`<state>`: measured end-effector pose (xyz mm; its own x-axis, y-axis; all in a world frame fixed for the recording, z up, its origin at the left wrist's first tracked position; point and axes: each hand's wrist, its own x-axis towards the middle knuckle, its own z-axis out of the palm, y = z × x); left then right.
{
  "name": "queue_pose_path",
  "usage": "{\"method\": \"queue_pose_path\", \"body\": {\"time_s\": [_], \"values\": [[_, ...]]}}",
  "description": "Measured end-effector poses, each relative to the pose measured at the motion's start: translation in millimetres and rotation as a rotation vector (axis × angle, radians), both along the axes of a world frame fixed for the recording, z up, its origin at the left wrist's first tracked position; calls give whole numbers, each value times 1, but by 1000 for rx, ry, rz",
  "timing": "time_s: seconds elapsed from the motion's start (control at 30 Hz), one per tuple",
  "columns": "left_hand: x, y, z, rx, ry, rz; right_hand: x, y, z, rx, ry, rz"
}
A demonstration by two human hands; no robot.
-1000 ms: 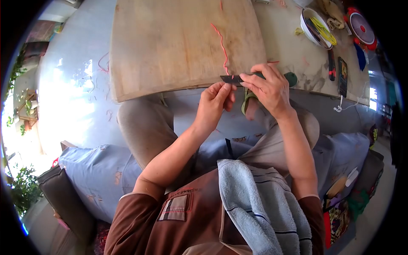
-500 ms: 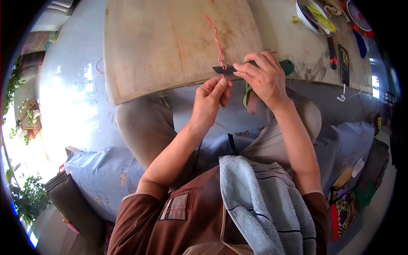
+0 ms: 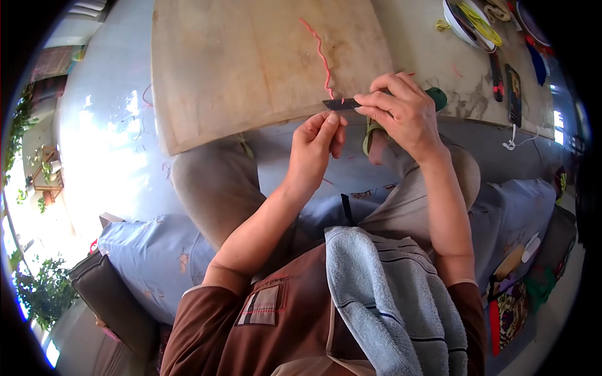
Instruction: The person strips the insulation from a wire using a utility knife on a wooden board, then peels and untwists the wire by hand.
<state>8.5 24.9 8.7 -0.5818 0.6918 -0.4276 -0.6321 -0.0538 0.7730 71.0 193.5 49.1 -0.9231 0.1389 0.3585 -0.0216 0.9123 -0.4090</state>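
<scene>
Right hand [image 3: 411,119] has moved a little to the right since the earlier frame, and the dark flat blade [image 3: 338,104] went with it. I see now a smaller gap between the blade and the tips of the left hand [image 3: 313,141]. Some of this shift is from the camera, because the pale board [image 3: 251,62] also moved a little in my view.

The red cord [image 3: 324,59] lies wavy on the board, from the far side toward the near edge, where it meets the blade. A small bit of red shows also on the blade, close to the right fingers.

My left hand is narrow, thumb and forefinger pressed together, and I judge that the near end of the cord is pinched there, though the fingers hide it. My right hand holds the blade between thumb and fingers. Past it, on the right, is a dark green round thing [image 3: 436,99]; I cannot tell if this hand touches it.

As I judge, the step in hand is to work the cord against the blade at the near edge. The next move calls for light tension on the cord, a steady blade, and the left fingertips kept away from its edge.
</scene>
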Motion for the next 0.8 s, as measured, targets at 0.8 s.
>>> {"method": "queue_pose_path", "body": {"time_s": [0.8], "values": [[-6,-3,-3,54,-39,-43,-1,-9,-30,134,207,-48]]}}
